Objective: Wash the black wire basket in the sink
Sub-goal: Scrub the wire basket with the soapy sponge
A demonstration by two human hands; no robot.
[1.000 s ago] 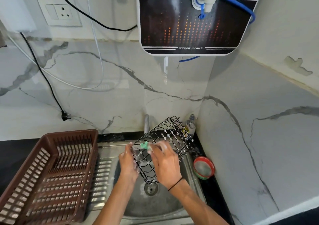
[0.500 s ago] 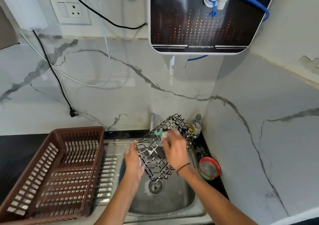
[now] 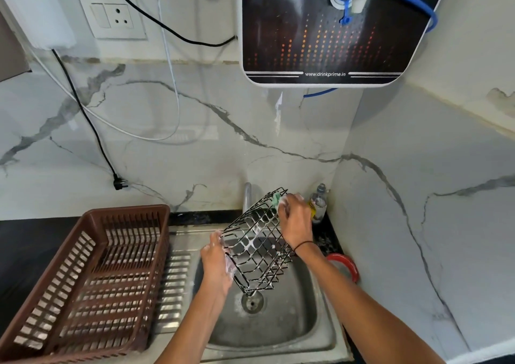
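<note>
The black wire basket (image 3: 257, 245) is tilted over the steel sink (image 3: 278, 333), its lower corner just above the drain (image 3: 252, 302). White foam clings to its wires. My left hand (image 3: 216, 263) grips the basket's lower left side. My right hand (image 3: 295, 218) holds a green scrub pad (image 3: 276, 199) against the basket's upper far edge. Both hands are soapy.
A brown plastic dish rack (image 3: 83, 277) stands on the drainboard to the left. The tap (image 3: 247, 199) rises behind the basket. A clear soap bottle (image 3: 319, 204) sits in the back corner, a red-rimmed round dish (image 3: 349, 266) right of the sink. A water purifier (image 3: 323, 34) hangs above.
My right hand with the green pad has slid up along the basket from its middle to its upper far edge. My left hand keeps its hold on the lower side.
</note>
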